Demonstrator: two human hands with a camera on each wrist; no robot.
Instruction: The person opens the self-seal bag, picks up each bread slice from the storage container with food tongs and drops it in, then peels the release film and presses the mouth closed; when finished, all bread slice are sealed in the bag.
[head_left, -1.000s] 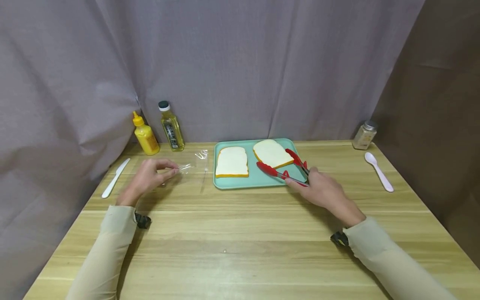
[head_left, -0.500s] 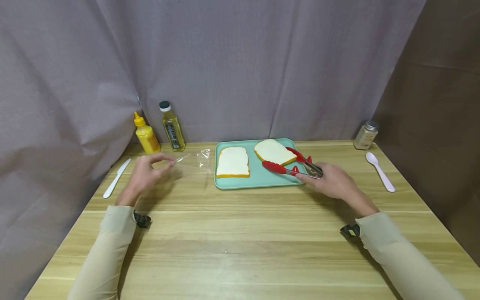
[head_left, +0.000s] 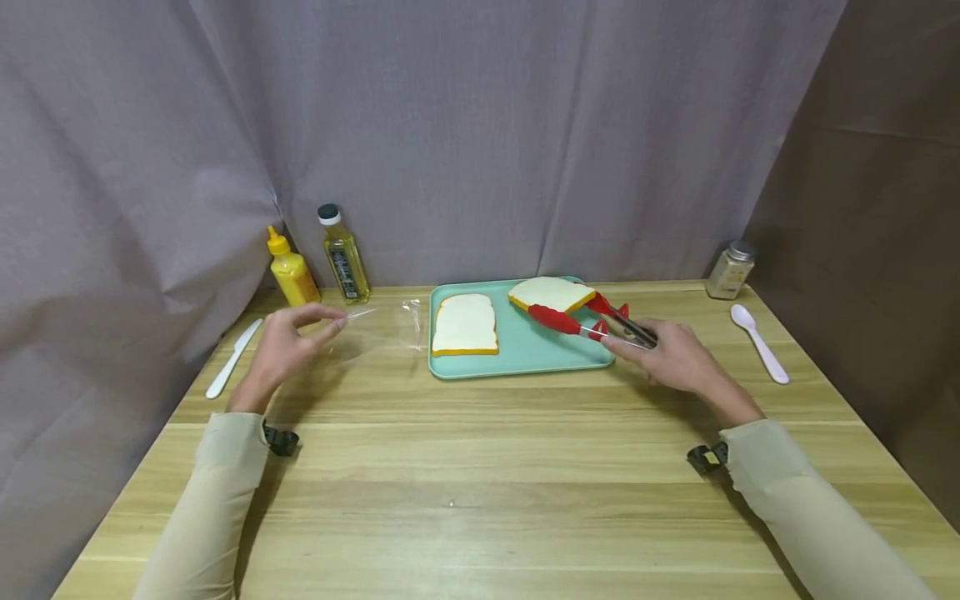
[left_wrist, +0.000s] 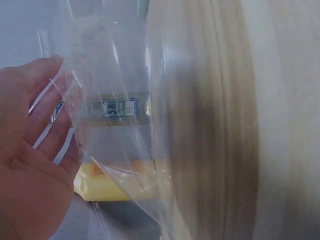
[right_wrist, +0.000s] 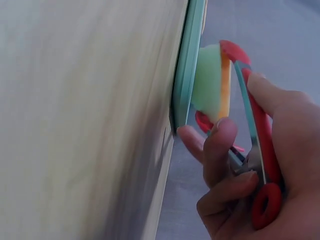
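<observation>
A: On the worktop (head_left: 480, 467), what step is this?

B: Lifting: the right hand (head_left: 671, 354) squeezes red tongs (head_left: 581, 321), pinching a bread slice (head_left: 551, 293) above the tray (head_left: 525, 354).

A: Next?

B: Probably carrying it to the clear bag (head_left: 382, 329) pinched by the left hand (head_left: 288, 346).

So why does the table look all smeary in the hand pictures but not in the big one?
Head view: sharp and evenly lit, the hands throwing soft shadows on the table. Left wrist view: the wood streaks with blur, and the clear plastic bag held by the left hand hazes the bottles behind. Right wrist view: the table smears too, while the right hand and red tongs look sharper.
</observation>
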